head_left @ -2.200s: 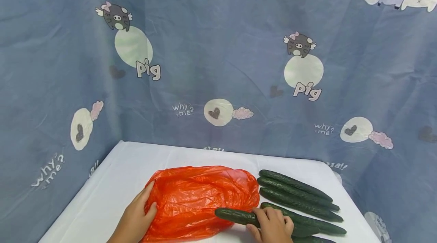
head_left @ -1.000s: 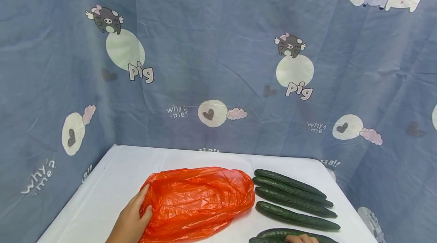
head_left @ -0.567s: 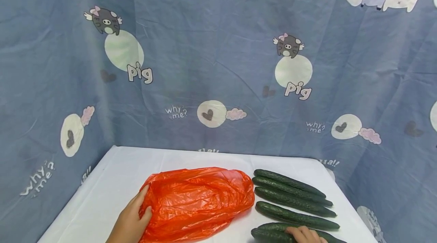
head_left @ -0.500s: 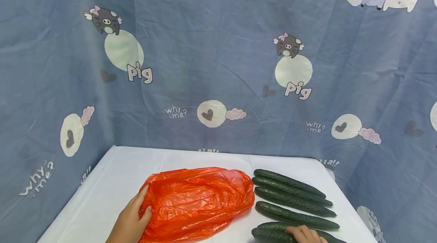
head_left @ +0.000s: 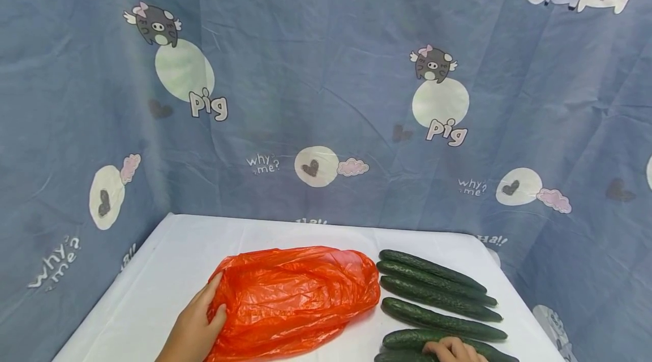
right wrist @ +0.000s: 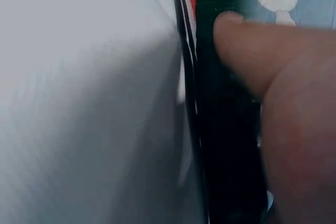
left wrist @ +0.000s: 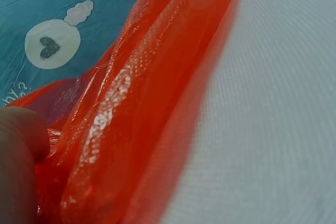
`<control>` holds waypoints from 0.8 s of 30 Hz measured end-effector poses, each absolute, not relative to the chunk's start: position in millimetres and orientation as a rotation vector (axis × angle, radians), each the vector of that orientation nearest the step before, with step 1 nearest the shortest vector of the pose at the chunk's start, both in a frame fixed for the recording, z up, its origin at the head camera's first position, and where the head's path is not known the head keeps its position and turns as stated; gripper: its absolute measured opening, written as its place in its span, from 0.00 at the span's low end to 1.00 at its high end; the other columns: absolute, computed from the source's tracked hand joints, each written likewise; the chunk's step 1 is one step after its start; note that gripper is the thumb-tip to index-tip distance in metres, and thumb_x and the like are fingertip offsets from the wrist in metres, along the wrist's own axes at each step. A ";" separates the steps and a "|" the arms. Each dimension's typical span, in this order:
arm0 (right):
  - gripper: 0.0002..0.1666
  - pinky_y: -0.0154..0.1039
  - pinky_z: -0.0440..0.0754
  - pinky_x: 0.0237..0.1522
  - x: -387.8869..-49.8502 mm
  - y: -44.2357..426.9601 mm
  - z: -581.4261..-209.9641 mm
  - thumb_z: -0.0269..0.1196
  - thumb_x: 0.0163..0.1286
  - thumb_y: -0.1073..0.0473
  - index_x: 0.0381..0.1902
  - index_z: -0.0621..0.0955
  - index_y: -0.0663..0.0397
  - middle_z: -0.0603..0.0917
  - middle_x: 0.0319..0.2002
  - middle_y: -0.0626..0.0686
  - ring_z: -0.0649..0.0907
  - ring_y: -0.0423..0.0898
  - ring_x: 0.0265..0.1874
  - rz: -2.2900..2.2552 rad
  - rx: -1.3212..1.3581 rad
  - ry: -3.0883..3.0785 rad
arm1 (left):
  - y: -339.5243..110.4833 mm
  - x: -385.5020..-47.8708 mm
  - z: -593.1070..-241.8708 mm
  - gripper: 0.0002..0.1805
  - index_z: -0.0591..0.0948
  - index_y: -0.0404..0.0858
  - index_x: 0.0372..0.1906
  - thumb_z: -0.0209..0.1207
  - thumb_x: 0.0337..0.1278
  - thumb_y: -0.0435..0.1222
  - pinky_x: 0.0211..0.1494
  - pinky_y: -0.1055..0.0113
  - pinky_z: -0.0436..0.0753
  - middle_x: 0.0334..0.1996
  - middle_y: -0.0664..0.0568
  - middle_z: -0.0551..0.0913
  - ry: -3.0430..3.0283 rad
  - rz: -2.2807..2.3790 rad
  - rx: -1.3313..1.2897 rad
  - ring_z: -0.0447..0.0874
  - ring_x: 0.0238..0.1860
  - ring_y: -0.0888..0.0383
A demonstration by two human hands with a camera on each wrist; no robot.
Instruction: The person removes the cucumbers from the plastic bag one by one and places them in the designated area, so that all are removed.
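Observation:
An orange-red plastic bag (head_left: 295, 300) lies crinkled on the white-covered table, in the middle of the head view. My left hand (head_left: 193, 322) holds its left end, with the bag between thumb and fingers; in the left wrist view the thumb (left wrist: 21, 145) lies against the thin film. To the right, several dark green cucumbers lie side by side. At the near end of that row my right hand (head_left: 455, 350) grips the front cucumber (head_left: 402, 357), cut by the frame's bottom edge. The right wrist view shows its thumb (right wrist: 252, 51) against the dark cucumber (right wrist: 231, 145).
Just behind the gripped one lies another cucumber (head_left: 404, 339), partly covered by the fingers. A further cucumber (head_left: 438, 318) lies apart, with three more grouped behind it near the bag's right end. A blue printed cloth (head_left: 326, 96) hangs behind and beside the table (head_left: 148, 271).
My right hand has carried a cucumber from beside the bag to the near end of the row and laid it there. It has shifted slightly nearer since. My left hand stays on the bag.

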State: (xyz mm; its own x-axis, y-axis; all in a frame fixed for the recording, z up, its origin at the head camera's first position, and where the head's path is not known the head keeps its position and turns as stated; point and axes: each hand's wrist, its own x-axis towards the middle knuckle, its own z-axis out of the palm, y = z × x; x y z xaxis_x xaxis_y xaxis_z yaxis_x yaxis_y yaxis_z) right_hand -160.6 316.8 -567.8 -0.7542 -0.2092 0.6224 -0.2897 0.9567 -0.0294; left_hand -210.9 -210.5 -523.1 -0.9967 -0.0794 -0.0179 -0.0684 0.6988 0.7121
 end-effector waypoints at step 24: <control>0.21 0.44 0.82 0.32 -150.3 314.7 -553.6 0.79 0.44 0.27 0.30 0.86 0.25 0.77 0.31 0.31 0.80 0.41 0.34 0.225 0.253 -2.566 | -206.8 -210.0 -523.4 0.42 0.55 0.39 0.84 0.60 0.72 0.38 0.59 0.39 0.80 0.80 0.33 0.61 -2.820 -1.238 0.065 0.70 0.73 0.30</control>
